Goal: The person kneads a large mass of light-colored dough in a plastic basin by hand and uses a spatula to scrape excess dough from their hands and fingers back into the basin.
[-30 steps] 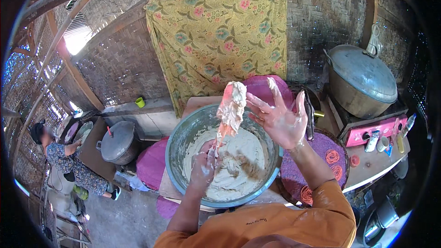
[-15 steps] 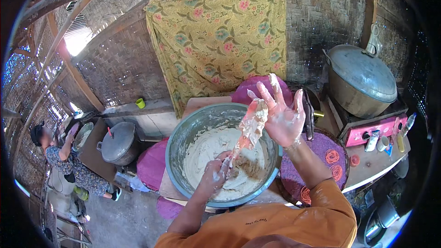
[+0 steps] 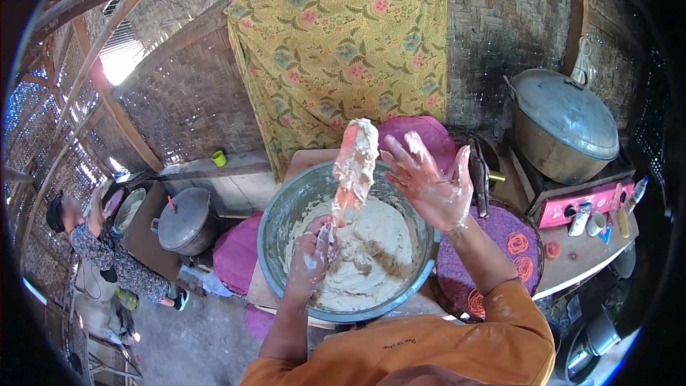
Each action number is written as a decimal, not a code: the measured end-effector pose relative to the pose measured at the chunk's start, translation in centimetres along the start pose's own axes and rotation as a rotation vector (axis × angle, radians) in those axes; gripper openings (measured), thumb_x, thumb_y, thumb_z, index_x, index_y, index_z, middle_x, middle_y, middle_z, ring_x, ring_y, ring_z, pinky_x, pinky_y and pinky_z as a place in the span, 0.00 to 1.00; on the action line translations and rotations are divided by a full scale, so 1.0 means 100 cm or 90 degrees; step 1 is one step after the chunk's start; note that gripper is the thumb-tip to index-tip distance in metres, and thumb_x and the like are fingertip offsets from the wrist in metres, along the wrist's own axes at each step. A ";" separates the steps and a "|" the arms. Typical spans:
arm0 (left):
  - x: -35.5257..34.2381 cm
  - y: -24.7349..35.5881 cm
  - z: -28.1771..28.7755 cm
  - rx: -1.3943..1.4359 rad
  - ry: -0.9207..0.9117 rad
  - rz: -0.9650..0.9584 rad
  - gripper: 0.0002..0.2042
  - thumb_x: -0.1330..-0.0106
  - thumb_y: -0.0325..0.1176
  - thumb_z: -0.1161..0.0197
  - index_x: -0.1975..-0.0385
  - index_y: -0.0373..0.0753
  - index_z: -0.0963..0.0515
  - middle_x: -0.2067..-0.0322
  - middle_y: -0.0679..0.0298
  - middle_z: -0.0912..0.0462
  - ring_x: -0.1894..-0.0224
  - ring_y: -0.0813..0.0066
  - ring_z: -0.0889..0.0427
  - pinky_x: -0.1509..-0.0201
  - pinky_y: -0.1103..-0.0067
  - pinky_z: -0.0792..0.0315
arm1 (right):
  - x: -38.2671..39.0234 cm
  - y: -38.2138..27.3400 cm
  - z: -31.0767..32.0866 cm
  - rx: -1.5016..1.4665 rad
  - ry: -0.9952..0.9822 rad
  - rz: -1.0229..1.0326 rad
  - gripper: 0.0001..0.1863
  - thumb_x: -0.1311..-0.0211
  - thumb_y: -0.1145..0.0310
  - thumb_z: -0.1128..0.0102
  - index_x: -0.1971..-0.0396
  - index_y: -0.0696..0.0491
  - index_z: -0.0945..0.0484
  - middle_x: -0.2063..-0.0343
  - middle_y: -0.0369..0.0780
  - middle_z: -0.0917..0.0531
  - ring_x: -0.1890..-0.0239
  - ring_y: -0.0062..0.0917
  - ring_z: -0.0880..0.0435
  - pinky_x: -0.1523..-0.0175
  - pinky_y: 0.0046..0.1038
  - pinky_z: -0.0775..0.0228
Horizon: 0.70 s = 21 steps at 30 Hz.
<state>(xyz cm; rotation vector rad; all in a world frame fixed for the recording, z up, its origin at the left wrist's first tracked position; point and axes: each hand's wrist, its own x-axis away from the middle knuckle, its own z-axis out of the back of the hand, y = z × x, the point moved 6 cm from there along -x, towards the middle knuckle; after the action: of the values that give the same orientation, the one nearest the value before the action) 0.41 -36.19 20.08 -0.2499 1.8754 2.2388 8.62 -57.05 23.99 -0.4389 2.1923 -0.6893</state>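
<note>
My left hand [image 3: 311, 261] is closed around the handle of a reddish spatula [image 3: 346, 200], held upright above the basin. Thick pale dough coats its broad upper end. To the right of it, my right hand [image 3: 434, 189] is raised with fingers spread and palm showing, smeared with the same dough and holding nothing. Beneath both hands, a wide grey-green basin [image 3: 269, 239] holds a mass of soft off-white dough [image 3: 382, 232]. A brown patch [image 3: 391, 261] shows on the dough's right side.
Right of the basin lies a round purple mat [image 3: 457, 261] with orange coiled strands. A large lidded pot [image 3: 564, 121] sits on a pink-fronted stove [image 3: 564, 207]. At left are a lidded pot [image 3: 187, 221] and another person [image 3: 107, 243] by a bowl. A yellow patterned cloth [image 3: 343, 57] hangs behind.
My left hand has moved left and up with the spatula, which now stands apart from my right hand. My right hand has shifted slightly left and down. The other person's arm has moved.
</note>
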 end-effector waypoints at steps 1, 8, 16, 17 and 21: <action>0.000 0.002 -0.004 0.006 -0.012 0.013 0.15 0.25 0.39 0.53 0.53 0.35 0.25 0.79 0.75 0.30 0.80 0.89 0.37 0.77 0.88 0.42 | 0.001 0.001 0.002 0.002 -0.007 0.014 0.53 0.44 0.22 0.86 0.27 0.46 0.58 0.27 0.38 0.55 0.26 0.29 0.57 0.26 0.36 0.76; 0.016 -0.021 -0.046 0.586 -0.295 0.198 0.17 0.28 0.43 0.47 0.54 0.33 0.28 0.81 0.75 0.34 0.83 0.91 0.39 0.82 0.89 0.45 | 0.001 -0.006 0.014 0.513 0.073 0.121 0.51 0.40 0.26 0.91 0.30 0.49 0.46 0.27 0.43 0.59 0.25 0.33 0.65 0.26 0.44 0.79; 0.008 -0.011 -0.025 0.396 -0.139 0.126 0.16 0.27 0.44 0.49 0.53 0.35 0.29 0.81 0.75 0.35 0.83 0.91 0.39 0.83 0.90 0.47 | 0.001 0.000 0.014 0.595 0.041 0.050 0.50 0.40 0.29 0.95 0.30 0.49 0.46 0.26 0.39 0.59 0.25 0.33 0.67 0.27 0.44 0.83; 0.005 -0.011 -0.017 0.311 -0.056 0.120 0.16 0.25 0.44 0.52 0.54 0.38 0.29 0.82 0.75 0.35 0.84 0.91 0.39 0.84 0.90 0.48 | 0.002 0.002 0.021 0.348 0.048 0.001 0.51 0.40 0.28 0.96 0.29 0.49 0.48 0.26 0.37 0.58 0.25 0.33 0.66 0.26 0.41 0.81; 0.007 -0.016 -0.011 0.221 -0.058 0.127 0.14 0.25 0.42 0.53 0.54 0.38 0.28 0.81 0.76 0.34 0.83 0.91 0.39 0.81 0.89 0.46 | 0.003 0.000 0.014 0.038 0.003 -0.086 0.49 0.38 0.27 0.73 0.28 0.50 0.57 0.26 0.35 0.57 0.25 0.32 0.68 0.26 0.40 0.81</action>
<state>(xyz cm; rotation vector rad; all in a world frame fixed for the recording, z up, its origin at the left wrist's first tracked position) 0.17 -36.96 18.15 0.0971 2.2779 1.9501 9.51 -57.68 23.09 -0.5586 2.1546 -0.8274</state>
